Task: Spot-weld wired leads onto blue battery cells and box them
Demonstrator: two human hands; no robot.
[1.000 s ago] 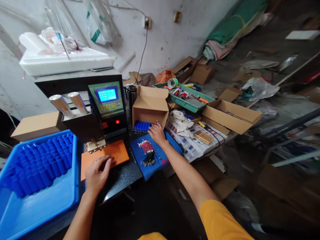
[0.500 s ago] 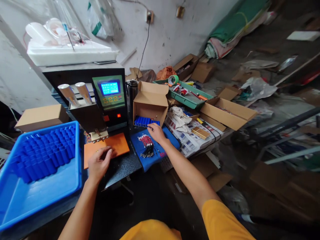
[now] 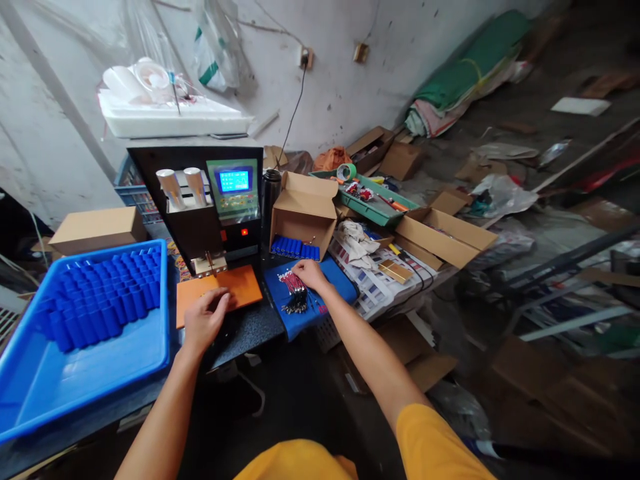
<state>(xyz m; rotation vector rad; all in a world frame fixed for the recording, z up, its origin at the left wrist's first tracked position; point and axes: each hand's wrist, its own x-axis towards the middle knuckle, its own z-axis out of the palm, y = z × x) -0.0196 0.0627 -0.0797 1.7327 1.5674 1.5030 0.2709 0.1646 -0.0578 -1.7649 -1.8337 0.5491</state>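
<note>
My left hand [image 3: 204, 319] rests at the front edge of an orange board [image 3: 245, 283], fingers loosely bent, thumb apart, with nothing visible between them. The board lies under the welding head [image 3: 210, 264] of a black spot-welding machine [image 3: 197, 233]. My right hand [image 3: 309, 274] is over a blue cloth [image 3: 340, 280], its fingertips pinched together at the upper ends of a bundle of red and black wire leads [image 3: 295, 293]. What the pinch holds is too small to make out. Just behind that hand, a row of blue-wrapped cylindrical cells [image 3: 295, 248] sits in an open cardboard box [image 3: 305, 193].
On the left, a blue plastic tray [image 3: 95, 373] holds many blue cells [image 3: 107, 300]. A dark flask [image 3: 271, 193] stands beside the machine. To the right are a green tray [image 3: 375, 203] with tools, a long cardboard box [image 3: 445, 233] and a crumpled white cloth [image 3: 356, 243].
My right hand has drawn back from the cells in the box to the wire bundle. The left hand stays by the orange board. The camera view has shifted slightly.
</note>
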